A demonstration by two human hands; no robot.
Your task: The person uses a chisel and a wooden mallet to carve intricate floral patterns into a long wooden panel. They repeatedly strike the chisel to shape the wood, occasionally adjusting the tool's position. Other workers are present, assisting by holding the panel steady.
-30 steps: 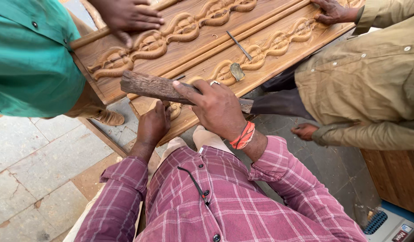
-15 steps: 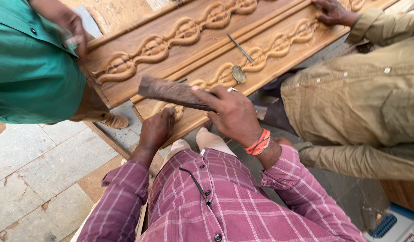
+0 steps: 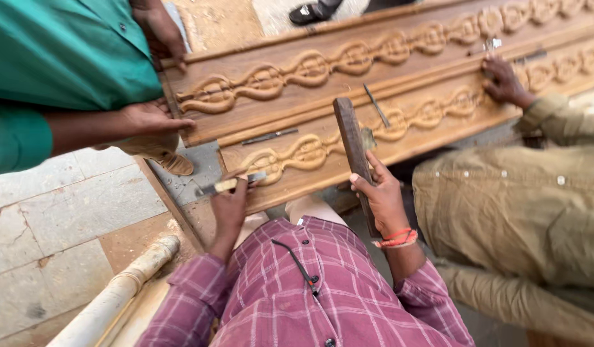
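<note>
My left hand [image 3: 231, 207] grips a chisel [image 3: 227, 186] with a pale handle, lying sideways against the near edge of a long carved wooden panel [image 3: 322, 112]. The blade tip points right toward the rope-like carving. My right hand [image 3: 381, 196] is closed around a dark wooden mallet block [image 3: 354, 153], held upright and slightly tilted in front of the panel's near edge. An orange thread band circles my right wrist. My plaid purple shirt fills the bottom of the view.
A person in a green shirt [image 3: 59, 58] holds the panel's left end with one hand [image 3: 152, 119]. A person in khaki [image 3: 522, 205] rests a hand [image 3: 505, 80] on the carving at right. Loose chisels [image 3: 269, 136] lie on the panel. A pale pipe [image 3: 117, 295] runs at lower left.
The mallet block swung from lying sideways to standing upright in my right hand. My left hand rose to the panel edge with the chisel now visible. The view shifted right along the panel.
</note>
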